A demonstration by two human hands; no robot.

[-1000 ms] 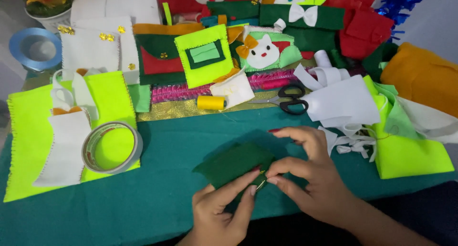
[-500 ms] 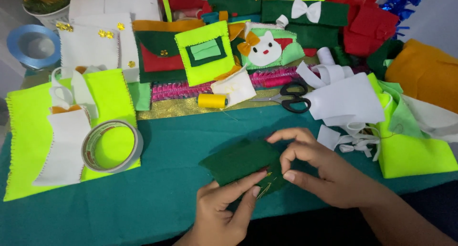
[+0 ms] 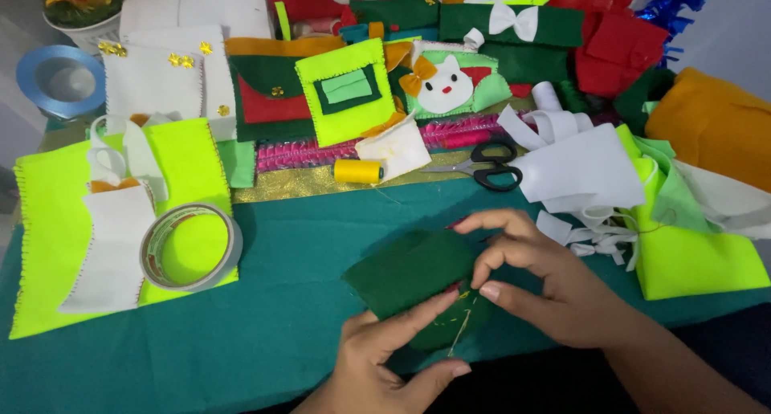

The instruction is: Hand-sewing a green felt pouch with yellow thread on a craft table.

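On the teal cloth (image 3: pixel 265 334), dark green felt piece (image 3: pixel 409 273) pinched between left hand (image 3: pixel 385 358) and right hand (image 3: pixel 546 281)

Two bare hands come up from the bottom edge of the frame. The left hand (image 3: pixel 385 354) and the right hand (image 3: pixel 546 281) wear no gloves, rings or bracelets. Both forearms are uncovered, no sleeve in sight. The nails are short, with a reddish polish on some fingertips.

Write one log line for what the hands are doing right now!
left hand: holds dark green felt piece | right hand: pinches its edge | yellow thread: on felt | scissors: lying beyond
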